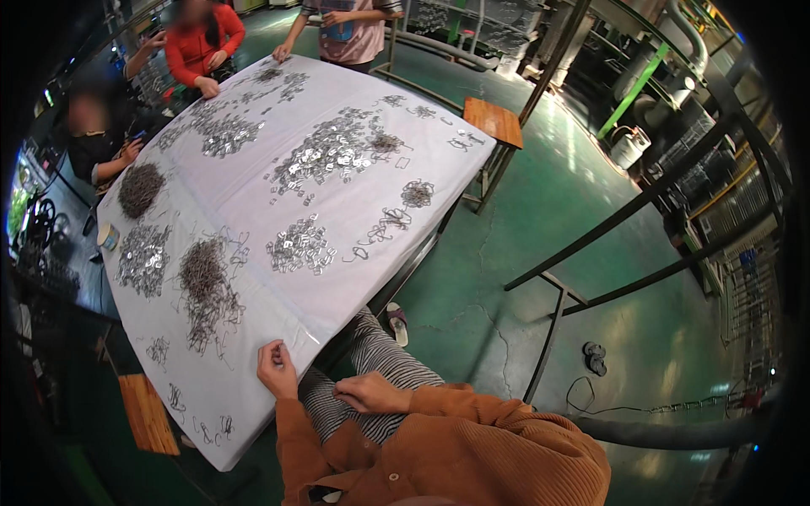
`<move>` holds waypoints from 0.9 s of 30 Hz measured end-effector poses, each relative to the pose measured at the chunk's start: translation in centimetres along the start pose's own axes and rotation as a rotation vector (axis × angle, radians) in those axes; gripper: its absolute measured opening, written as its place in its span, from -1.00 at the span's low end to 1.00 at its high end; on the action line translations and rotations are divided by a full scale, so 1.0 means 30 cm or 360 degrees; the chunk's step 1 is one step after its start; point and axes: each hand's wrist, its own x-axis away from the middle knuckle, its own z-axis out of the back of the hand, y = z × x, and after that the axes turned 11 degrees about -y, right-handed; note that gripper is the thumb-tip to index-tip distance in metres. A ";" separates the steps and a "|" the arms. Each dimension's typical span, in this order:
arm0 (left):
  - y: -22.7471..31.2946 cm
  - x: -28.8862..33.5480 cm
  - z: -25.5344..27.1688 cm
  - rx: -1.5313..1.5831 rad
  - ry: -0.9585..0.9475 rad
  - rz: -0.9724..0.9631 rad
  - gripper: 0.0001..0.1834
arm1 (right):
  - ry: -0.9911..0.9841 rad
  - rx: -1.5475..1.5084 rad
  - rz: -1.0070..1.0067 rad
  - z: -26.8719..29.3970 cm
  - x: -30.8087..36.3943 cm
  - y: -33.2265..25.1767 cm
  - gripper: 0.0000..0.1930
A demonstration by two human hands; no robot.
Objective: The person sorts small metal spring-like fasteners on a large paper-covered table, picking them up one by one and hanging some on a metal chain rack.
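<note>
My left hand [277, 369] rests at the near edge of the white-covered table [245, 325], fingers curled together; whatever they may hold is too small to make out. Over my striped trousers, below the table edge, my right hand [371, 393] is closed too, its fingertips hidden. Nearest to my left hand is a dark heap of thin bent wire pieces [202, 274], with loose wires trailing toward me. To its left lies a pile of small shiny metal buckles [143, 260]. Another buckle pile [301, 245] sits farther up the table.
More buckles [325, 156] and a round wire heap [142, 190] cover the table farther off. A paper cup [108, 236] stands at the left edge. Wooden stools [493, 122] flank the table. A person in red [202, 42] and other people work across from me. Metal rails [624, 228] stand right.
</note>
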 end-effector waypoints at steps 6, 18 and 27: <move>-0.053 0.015 -0.011 0.0509 0.0170 0.0154 -0.88 | 0.0019 -0.0071 0.0015 -0.014 -0.023 -0.017 -0.91; -0.015 0.008 0.002 0.0007 -0.0042 -0.0049 -0.82 | -0.0112 -0.0089 0.0090 -0.053 -0.071 -0.034 -0.90; 0.002 0.000 0.000 0.0207 0.0147 0.0018 -0.77 | -0.0171 -0.0144 0.0040 -0.062 -0.077 -0.024 -0.90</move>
